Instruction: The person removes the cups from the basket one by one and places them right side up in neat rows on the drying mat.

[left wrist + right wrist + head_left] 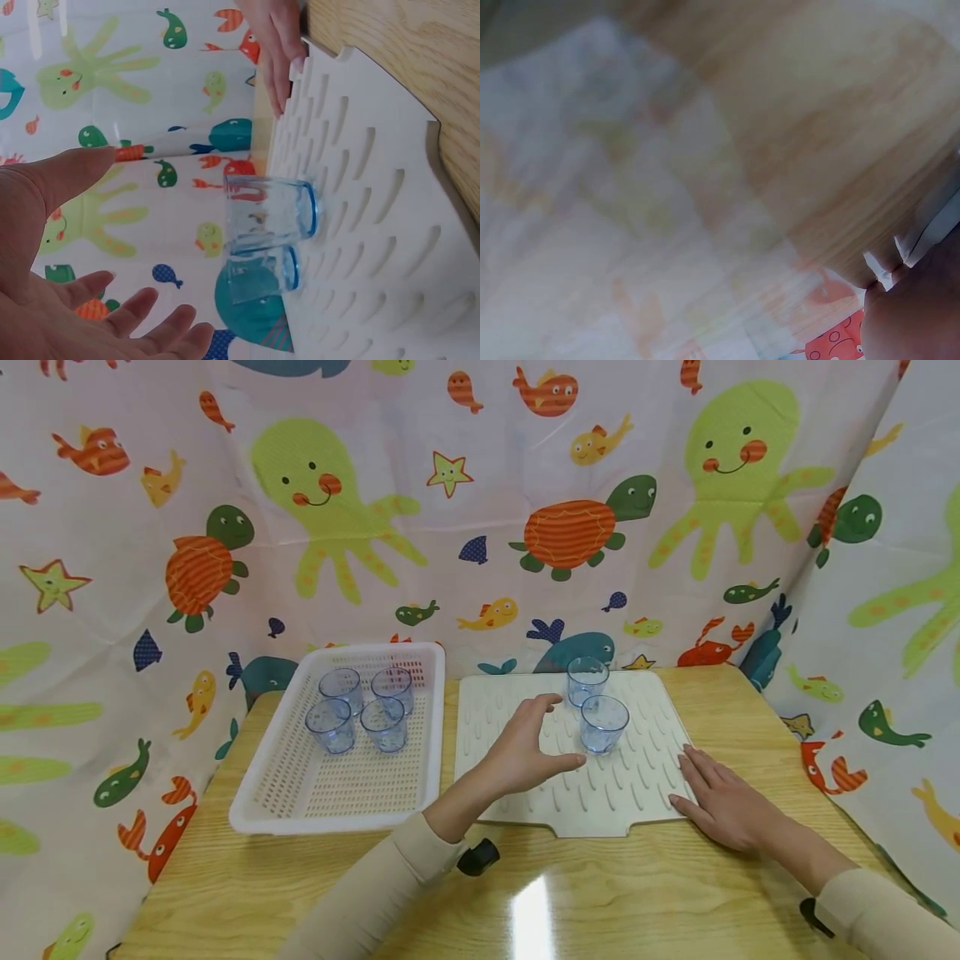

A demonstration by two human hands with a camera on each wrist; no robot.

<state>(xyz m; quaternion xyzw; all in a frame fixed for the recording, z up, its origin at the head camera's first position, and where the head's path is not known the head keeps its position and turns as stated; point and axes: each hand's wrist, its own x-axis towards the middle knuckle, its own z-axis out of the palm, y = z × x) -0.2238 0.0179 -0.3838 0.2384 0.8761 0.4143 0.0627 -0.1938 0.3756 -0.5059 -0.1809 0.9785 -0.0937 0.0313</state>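
Note:
Two clear bluish glasses stand upright on a white drying mat (525,793): the front glass (603,727) and, just behind it, the rear glass (587,681). My left hand (521,747) hovers left of them, thumb and fingers spread apart with nothing between them. In the left wrist view, a gap separates the left hand (67,247) from both the front glass (266,214) and the rear glass (259,276). Fairly flat, my right hand (723,802) rests at the mat's right edge, fingertips touching it. The right wrist view is blurred and shows only part of that hand (915,307).
A white perforated plastic basket (345,797) stands left of the mat, holding several similar glasses (385,727) grouped toward its back. Everything sits on a wooden table (600,893). A curtain with sea animals (480,510) surrounds the back and sides.

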